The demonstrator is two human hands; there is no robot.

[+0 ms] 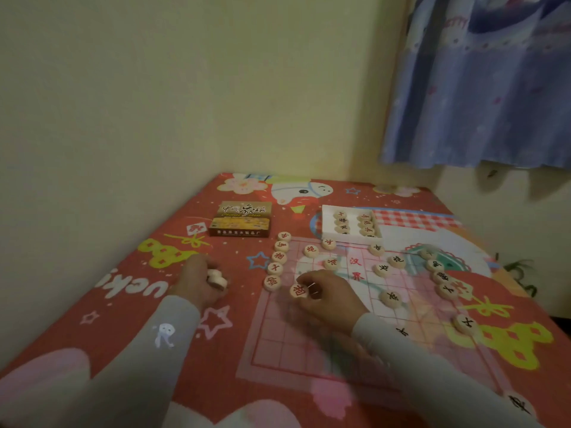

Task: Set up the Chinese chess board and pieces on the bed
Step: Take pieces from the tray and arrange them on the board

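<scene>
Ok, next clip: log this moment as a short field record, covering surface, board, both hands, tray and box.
surface: bed with red cartoon-print sheet
board: thin translucent grid sheet lying flat on the bed
left hand: left hand off the board's left edge, holding a small stack of pieces
right hand: right hand over the board, fingers pinching one red-marked piece
red column: five red-marked pieces lined along the board's left edge
tray: white tray beyond the board, pieces still inside
box: printed box left of the tray

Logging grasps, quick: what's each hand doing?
Left hand: closed on a stack of pieces.
Right hand: pinching one red piece.
</scene>
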